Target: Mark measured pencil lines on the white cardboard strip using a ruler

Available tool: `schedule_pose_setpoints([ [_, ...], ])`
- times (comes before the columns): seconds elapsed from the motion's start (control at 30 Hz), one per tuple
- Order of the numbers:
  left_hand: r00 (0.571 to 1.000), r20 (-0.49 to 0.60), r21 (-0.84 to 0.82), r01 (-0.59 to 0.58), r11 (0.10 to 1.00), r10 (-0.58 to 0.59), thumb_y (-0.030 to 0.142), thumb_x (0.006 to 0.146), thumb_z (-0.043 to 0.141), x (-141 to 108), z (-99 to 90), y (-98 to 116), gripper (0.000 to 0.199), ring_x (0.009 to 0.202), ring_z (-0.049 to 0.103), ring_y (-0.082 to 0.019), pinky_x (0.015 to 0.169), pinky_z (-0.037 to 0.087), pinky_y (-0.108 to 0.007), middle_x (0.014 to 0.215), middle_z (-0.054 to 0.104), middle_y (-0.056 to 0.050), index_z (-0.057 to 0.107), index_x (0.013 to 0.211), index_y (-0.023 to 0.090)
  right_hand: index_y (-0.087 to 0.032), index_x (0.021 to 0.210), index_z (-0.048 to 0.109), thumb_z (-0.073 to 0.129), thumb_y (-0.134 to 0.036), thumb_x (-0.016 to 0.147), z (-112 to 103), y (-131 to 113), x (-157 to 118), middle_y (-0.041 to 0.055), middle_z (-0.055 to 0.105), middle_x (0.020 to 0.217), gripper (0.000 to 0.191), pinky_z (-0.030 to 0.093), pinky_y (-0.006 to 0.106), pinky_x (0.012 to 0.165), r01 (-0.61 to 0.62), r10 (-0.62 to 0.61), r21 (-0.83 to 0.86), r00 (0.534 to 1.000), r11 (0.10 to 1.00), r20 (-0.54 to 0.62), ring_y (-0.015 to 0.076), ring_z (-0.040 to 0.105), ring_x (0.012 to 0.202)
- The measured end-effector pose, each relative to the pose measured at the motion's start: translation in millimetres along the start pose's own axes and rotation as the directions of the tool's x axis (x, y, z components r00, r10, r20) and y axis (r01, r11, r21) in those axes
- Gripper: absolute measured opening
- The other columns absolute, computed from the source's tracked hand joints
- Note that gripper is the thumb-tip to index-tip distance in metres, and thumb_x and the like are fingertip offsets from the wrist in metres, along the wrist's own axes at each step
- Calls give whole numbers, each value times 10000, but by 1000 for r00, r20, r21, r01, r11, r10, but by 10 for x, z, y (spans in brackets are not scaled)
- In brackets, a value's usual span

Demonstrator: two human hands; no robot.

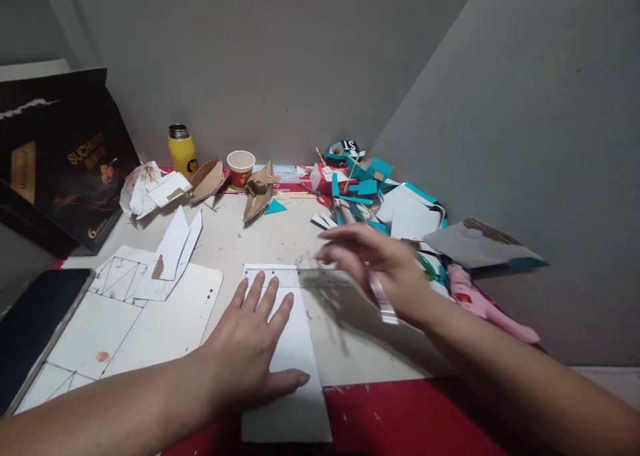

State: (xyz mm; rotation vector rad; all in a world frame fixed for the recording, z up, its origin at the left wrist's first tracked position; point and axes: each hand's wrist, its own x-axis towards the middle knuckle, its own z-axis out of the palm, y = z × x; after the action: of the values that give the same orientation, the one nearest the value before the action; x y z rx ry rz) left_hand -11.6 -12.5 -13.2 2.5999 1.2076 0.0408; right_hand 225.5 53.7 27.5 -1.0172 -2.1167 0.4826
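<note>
My left hand (250, 343) lies flat with its fingers spread over a white paper strip (295, 403). Its fingertips touch a clear ruler (285, 277) that crosses the strip's far end. My right hand (383, 269) is raised over the ruler's right part, its fingers bent and blurred by motion. A pale, thin item (387, 308) shows under the right palm; whether the fingers grip it is hidden.
A white sheet with drawn lines (155, 336) and a dark phone (40, 329) lie left. A yellow bottle (183, 153) and paper cup (241, 169) stand behind. Teal scraps (367, 187) and a pink tool (493, 309) are right.
</note>
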Motion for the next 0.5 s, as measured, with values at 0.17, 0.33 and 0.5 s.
schedule_pose_setpoints([
  [0.17,1000,4,15,13,1000,-13,771,832,368,25,-9,14,935,1455,36,-433,1149,157,-616,1583,169,-246,302,1520,142,-158,1116,617,497,-177,913,374,250,117,122,719,1025,236,535,397,847,57,-45,-59,981,997,186,228,666,961],
  [0.33,999,39,38,30,999,-31,710,808,495,58,-47,43,933,1450,59,-446,1142,172,-629,1579,178,-244,301,1521,140,-187,1136,599,483,-174,920,436,342,89,89,731,997,246,519,391,868,2,6,-44,985,999,171,210,661,959],
  [0.5,999,26,57,46,997,-47,674,783,567,42,-51,43,930,1440,93,-445,1133,197,-635,1573,175,-233,307,1520,169,-185,1128,588,499,-147,904,436,347,43,86,731,994,243,529,372,846,-7,12,-46,993,999,120,203,665,936],
])
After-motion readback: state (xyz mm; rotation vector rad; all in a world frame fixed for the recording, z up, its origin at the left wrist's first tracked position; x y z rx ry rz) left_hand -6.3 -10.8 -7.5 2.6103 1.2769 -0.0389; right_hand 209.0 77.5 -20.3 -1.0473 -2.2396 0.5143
